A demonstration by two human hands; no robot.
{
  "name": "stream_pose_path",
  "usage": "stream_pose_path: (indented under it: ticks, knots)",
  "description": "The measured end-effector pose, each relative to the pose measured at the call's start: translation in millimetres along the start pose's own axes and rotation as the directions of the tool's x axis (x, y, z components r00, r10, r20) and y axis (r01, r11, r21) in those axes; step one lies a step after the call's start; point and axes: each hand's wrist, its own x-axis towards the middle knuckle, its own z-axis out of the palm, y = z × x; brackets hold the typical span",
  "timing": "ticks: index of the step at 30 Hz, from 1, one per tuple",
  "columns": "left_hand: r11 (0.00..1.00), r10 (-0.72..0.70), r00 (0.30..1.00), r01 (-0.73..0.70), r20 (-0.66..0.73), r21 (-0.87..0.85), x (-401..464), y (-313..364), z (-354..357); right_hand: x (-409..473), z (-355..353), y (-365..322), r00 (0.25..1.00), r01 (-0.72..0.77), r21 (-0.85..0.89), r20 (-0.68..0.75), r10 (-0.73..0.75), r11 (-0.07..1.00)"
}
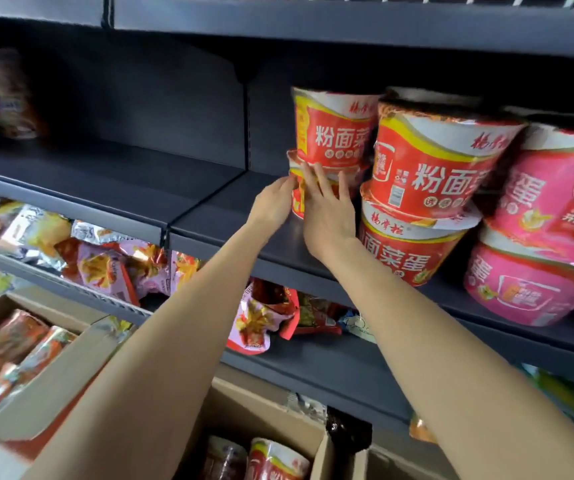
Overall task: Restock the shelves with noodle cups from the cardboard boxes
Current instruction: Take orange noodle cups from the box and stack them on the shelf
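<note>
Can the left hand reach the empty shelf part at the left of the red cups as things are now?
Probably yes. The left hand rests on the lower red cup of the back stack, and the dark shelf directly to its left shows bare, with nothing standing between.

left hand (pixel 273 202), right hand (pixel 327 209), fingers extended

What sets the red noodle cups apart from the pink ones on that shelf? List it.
The red noodle cups are red with a yellow band; the pink noodle cups are pink. The red ones fill two stacks at left, the pink ones one stack at right. Both hands, left and right, touch a red stack's lower cup; no hand touches the pink ones. Both kinds stand upright, stacked two high.
</note>
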Motion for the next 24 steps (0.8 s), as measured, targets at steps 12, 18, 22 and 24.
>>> stream_pose_path:
  ticks: [12, 18, 22, 24]
  knots:
    - [0.782, 0.436, 0.859, -0.216, -0.267, 0.585, -231, -158, -90, -172, 31, -117, 0.919, 0.367, 0.692, -0.373, -0.128, 0.621]
    - [0.608, -0.181, 0.962, 0.273, -0.204, 0.746, -308, -272, -101, -238, 117, -199, 0.863, 0.201, 0.792, 0.135, -0.486, 0.576]
    - [0.486, -0.413, 0.872, 0.453, -0.261, 0.747, -316, -315, -97, -257, 174, -232, 0.620, 0.195, 0.644, 0.503, -0.602, 0.739]
    - [0.481, -0.378, 0.889, 0.428, -0.259, 0.765, -317, -327, -96, -264, 193, -240, 0.448, 0.361, 0.597, 0.562, -0.695, 0.716]
